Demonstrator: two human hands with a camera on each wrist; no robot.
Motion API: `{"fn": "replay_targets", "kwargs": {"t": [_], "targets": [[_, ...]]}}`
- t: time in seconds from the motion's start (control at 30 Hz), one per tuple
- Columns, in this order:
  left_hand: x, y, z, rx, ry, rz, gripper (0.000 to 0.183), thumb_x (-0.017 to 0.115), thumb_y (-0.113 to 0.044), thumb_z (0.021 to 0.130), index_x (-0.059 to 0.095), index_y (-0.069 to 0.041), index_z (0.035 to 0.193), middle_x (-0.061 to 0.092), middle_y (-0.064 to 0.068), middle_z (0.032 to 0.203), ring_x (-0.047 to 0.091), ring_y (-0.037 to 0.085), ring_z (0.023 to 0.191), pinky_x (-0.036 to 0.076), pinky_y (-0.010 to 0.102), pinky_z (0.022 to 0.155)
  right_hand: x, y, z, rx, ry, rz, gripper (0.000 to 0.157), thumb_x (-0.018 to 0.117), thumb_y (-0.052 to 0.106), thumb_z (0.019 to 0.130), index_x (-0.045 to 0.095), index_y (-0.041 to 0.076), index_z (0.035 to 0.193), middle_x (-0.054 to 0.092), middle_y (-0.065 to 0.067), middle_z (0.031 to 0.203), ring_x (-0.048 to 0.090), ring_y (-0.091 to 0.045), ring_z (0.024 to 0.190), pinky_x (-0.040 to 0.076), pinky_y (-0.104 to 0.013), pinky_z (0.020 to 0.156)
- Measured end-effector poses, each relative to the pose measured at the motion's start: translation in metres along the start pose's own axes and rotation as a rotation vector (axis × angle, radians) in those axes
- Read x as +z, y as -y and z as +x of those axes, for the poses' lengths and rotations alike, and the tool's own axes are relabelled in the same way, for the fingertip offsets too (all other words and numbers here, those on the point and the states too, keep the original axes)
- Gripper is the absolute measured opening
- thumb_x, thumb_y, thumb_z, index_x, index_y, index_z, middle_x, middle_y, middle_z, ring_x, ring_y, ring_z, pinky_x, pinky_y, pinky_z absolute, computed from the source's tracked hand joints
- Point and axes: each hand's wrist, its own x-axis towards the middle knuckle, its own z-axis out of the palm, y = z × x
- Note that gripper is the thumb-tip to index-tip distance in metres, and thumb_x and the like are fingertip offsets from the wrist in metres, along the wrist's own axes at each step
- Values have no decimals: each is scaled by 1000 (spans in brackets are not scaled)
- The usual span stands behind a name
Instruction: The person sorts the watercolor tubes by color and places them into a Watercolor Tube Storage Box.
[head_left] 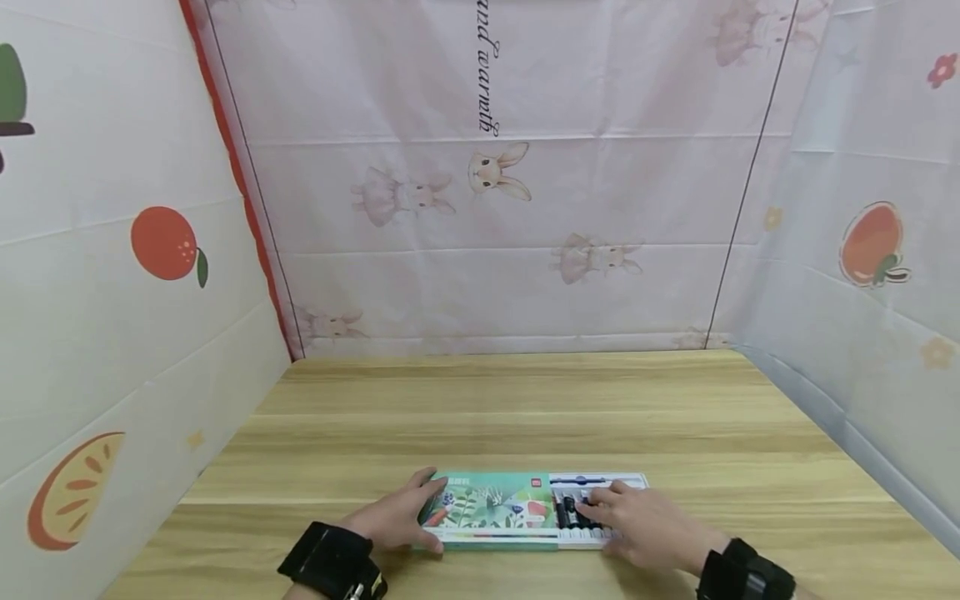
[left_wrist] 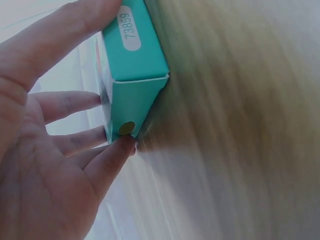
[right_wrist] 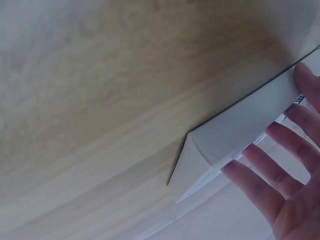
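Note:
A flat paint set lies on the table, its green printed sleeve (head_left: 491, 504) covering the left part. From the sleeve's right end a white inner tray (head_left: 592, 546) sticks out, with dark-banded tubes (head_left: 567, 512) in a row and a thin brush along its far side. My left hand (head_left: 405, 510) grips the sleeve's left end, thumb on the near side; the left wrist view shows fingers round the green end (left_wrist: 132, 107). My right hand (head_left: 648, 525) holds the tray, thumb against its white side wall (right_wrist: 240, 125) and fingers over the tubes.
The wood-grain table (head_left: 487, 408) stretches beyond the set. A pale rabbit-print cloth (head_left: 487, 292) hangs behind it, with fruit-print cloths at the left (head_left: 90, 350) and right (head_left: 862, 350). Black bands (head_left: 330, 558) sit on both wrists.

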Motion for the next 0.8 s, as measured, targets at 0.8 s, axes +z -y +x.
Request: {"fn": "replay_targets", "kwargs": {"t": [0.8], "targets": [[2, -4, 1, -14, 15, -5, 90, 79, -26, 71, 35, 2, 144, 22, 33, 153, 40, 50, 130, 44, 61, 100, 10, -46, -28, 11, -132, 397, 52, 74, 44, 71, 62, 25, 117, 54, -22, 134, 50, -50, 116, 47, -70, 83]]}}
